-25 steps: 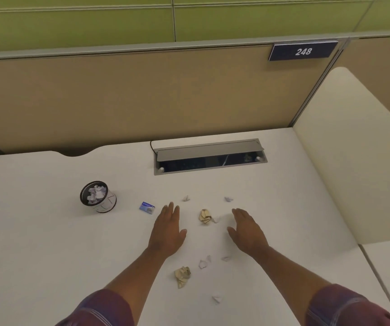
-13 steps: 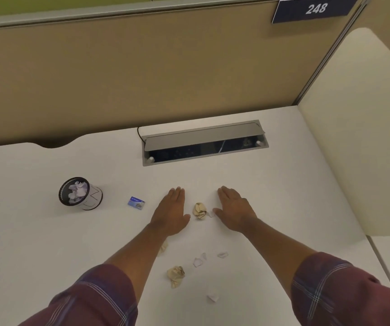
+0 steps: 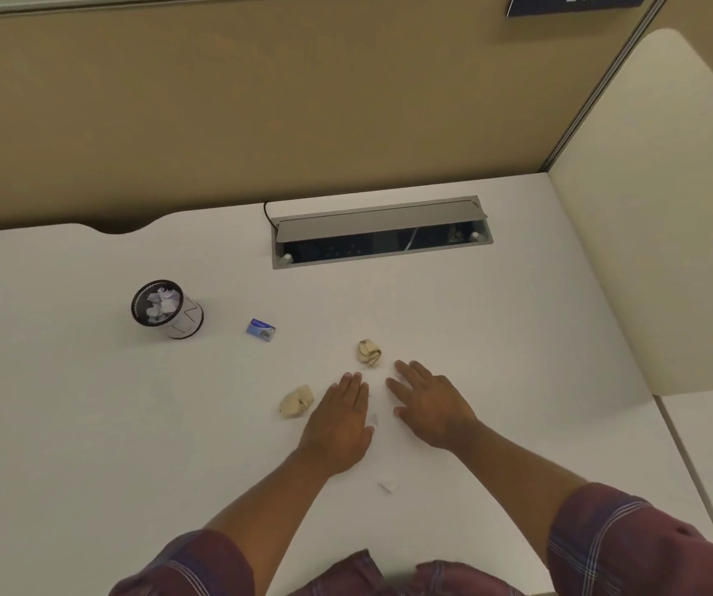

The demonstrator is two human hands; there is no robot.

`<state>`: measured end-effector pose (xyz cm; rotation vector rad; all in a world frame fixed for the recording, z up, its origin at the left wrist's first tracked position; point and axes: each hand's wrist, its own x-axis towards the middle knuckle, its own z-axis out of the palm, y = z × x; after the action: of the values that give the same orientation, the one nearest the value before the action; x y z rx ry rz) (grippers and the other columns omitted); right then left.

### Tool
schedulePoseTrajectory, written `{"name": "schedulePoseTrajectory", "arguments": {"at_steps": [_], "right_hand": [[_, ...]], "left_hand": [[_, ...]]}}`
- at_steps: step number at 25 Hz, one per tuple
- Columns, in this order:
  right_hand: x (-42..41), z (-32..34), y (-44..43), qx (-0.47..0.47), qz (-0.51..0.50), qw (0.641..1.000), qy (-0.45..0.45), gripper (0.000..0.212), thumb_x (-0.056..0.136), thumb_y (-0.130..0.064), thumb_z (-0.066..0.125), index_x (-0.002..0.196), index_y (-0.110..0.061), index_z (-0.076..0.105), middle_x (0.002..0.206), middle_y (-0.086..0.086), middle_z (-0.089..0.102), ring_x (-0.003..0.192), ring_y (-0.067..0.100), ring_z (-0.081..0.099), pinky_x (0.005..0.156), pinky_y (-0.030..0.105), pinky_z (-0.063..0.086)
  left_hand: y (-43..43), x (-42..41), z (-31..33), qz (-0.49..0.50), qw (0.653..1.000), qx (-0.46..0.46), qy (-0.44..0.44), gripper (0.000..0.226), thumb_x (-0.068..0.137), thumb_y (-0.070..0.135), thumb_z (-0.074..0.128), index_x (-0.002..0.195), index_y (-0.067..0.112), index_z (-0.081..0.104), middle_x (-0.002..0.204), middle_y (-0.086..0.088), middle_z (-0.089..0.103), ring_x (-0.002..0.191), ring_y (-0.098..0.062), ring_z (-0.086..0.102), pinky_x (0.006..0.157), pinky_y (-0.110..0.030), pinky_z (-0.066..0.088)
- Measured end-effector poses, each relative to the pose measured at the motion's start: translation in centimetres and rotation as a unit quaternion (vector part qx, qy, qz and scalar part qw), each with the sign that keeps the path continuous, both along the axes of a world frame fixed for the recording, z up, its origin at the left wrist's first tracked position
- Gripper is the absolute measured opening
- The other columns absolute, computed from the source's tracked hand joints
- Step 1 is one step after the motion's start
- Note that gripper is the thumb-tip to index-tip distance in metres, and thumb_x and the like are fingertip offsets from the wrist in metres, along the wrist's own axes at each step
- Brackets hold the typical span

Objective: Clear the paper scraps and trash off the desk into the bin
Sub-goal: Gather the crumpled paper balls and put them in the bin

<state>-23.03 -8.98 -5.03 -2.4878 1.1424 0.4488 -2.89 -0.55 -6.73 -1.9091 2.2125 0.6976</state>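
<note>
1. Using the bin (image 3: 167,309) as the landmark: it sits on the white desk (image 3: 66,423), and all the loose trash is off to its right and nearer the person.
2. One tan paper ball (image 3: 369,352) lies well right of the bin, just past the fingertips of both hands and not touching either one as far as I can see.
3. A second tan paper ball (image 3: 296,401) is right of the bin and closer to the person, just beside the left hand (image 3: 339,425) on its outer side. Touching or a hair apart, can't tell.
4. A small white scrap (image 3: 374,419) peeks out in the gap between the two hands, and another white scrap (image 3: 387,486) lies nearer the person, between the forearms.
5. A little blue box (image 3: 261,329) sits just right of the bin, well apart from the hands.
6. Bin contents: it's upright, dark rim, with crumpled white paper (image 3: 161,301) already in it.
7. Left hand: palm down, flat on the desk, fingers straight and pressed close together. Not gripping anything.
8. Right hand (image 3: 430,406): also palm down and flat, fingers slightly spread, angled toward the left hand. Nothing held that I can see; anything under the palms is hidden.
</note>
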Motion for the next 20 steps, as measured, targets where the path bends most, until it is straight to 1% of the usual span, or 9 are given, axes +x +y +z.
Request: {"name": "schedulePoseTrajectory", "arguments": {"at_steps": [3, 6, 9, 11, 12, 14, 16, 18, 20], "right_hand": [[-1.6, 0.5, 2.6, -0.006, 0.006, 1.0, 0.0, 0.058, 0.103, -0.045, 0.04, 0.156, -0.022, 0.029, 0.169, 0.007, 0.013, 0.155, 0.027, 0.014, 0.116, 0.044, 0.034], [-2.7, 0.8, 5.0, 0.0, 0.008, 1.0, 0.009, 0.058, 0.104, -0.041, 0.041, 0.156, -0.018, 0.029, 0.169, 0.01, 0.014, 0.154, 0.029, 0.017, 0.117, 0.045, 0.034], [-3.5, 0.9, 6.5, -0.009, 0.018, 1.0, 0.011, 0.053, 0.103, -0.029, 0.048, 0.152, -0.014, 0.036, 0.164, 0.016, 0.025, 0.147, 0.035, 0.03, 0.109, 0.044, 0.042], [-3.6, 1.0, 7.0, -0.011, 0.019, 1.0, 0.013, 0.045, 0.102, -0.023, 0.048, 0.146, -0.014, 0.041, 0.157, 0.016, 0.033, 0.136, 0.035, 0.04, 0.1, 0.043, 0.047], [-3.6, 1.1, 7.1, -0.011, 0.018, 1.0, 0.014, 0.042, 0.102, -0.022, 0.048, 0.143, -0.015, 0.043, 0.152, 0.016, 0.037, 0.13, 0.035, 0.044, 0.096, 0.042, 0.05], [-3.5, 1.2, 7.4, -0.007, 0.01, 1.0, 0.011, 0.038, 0.101, -0.021, 0.049, 0.138, -0.015, 0.047, 0.145, 0.016, 0.042, 0.122, 0.034, 0.048, 0.09, 0.042, 0.053], [-3.2, 1.2, 7.5, -0.001, -0.002, 1.0, 0.003, 0.037, 0.101, -0.023, 0.05, 0.137, -0.016, 0.048, 0.142, 0.015, 0.044, 0.121, 0.034, 0.048, 0.088, 0.043, 0.054], [-3.0, 1.2, 7.7, 0.004, -0.014, 1.0, -0.001, 0.036, 0.1, -0.024, 0.05, 0.135, -0.018, 0.051, 0.139, 0.014, 0.046, 0.12, 0.034, 0.049, 0.085, 0.043, 0.054], [-2.7, 1.3, 7.8, 0.002, -0.024, 1.0, 0.001, 0.027, 0.1, -0.02, 0.049, 0.126, -0.016, 0.055, 0.133, 0.013, 0.049, 0.115, 0.033, 0.05, 0.076, 0.041, 0.055]], "left_hand": [[3.2, -1.4, 0.1, -0.019, 1.0, -0.003, 0.007, 0.08, 0.099, 0.051, 0.039, 0.159, 0.006, 0.01, 0.171, -0.013, 0.006, 0.159, -0.027, 0.004, 0.128, -0.04, 0.003], [5.5, -2.8, 0.3, -0.008, 1.0, 0.006, 0.021, 0.089, 0.096, 0.063, 0.04, 0.159, 0.006, 0.014, 0.171, -0.012, 0.01, 0.159, -0.028, 0.006, 0.127, -0.04, 0.006], [7.2, -3.6, 0.2, -0.022, 1.0, 0.014, 0.012, 0.092, 0.092, 0.063, 0.051, 0.158, 0.007, 0.018, 0.17, -0.012, 0.013, 0.158, -0.029, 0.009, 0.127, -0.042, 0.009], [7.8, -4.0, 0.3, -0.032, 0.999, 0.012, 0.008, 0.089, 0.091, 0.057, 0.058, 0.156, 0.006, 0.024, 0.167, -0.012, 0.022, 0.156, -0.031, 0.017, 0.127, -0.045, 0.018], [7.9, -4.1, 0.5, -0.035, 0.999, 0.004, 0.003, 0.085, 0.09, 0.053, 0.061, 0.153, 0.006, 0.029, 0.162, -0.013, 0.031, 0.151, -0.032, 0.026, 0.124, -0.046, 0.027], [7.8, -4.4, 0.8, -0.039, 0.999, -0.018, -0.007, 0.072, 0.088, 0.047, 0.065, 0.143, 0.007, 0.04, 0.143, -0.011, 0.049, 0.129, -0.029, 0.04, 0.108, -0.043, 0.045], [7.9, -4.8, 1.0, -0.023, 0.999, -0.025, 0.0, 0.065, 0.087, 0.046, 0.066, 0.137, 0.009, 0.045, 0.131, -0.007, 0.053, 0.117, -0.026, 0.046, 0.097, -0.04, 0.051], [8.0, -5.2, 1.1, 0.005, 1.0, -0.015, 0.013, 0.065, 0.087, 0.049, 0.067, 0.135, 0.01, 0.048, 0.128, -0.007, 0.053, 0.114, -0.028, 0.052, 0.094, -0.042, 0.054], [8.2, -5.5, 1.2, 0.025, 1.0, -0.005, 0.013, 0.055, 0.091, 0.045, 0.065, 0.132, 0.012, 0.052, 0.128, -0.007, 0.054, 0.112, -0.028, 0.054, 0.091, -0.042, 0.056]]}}
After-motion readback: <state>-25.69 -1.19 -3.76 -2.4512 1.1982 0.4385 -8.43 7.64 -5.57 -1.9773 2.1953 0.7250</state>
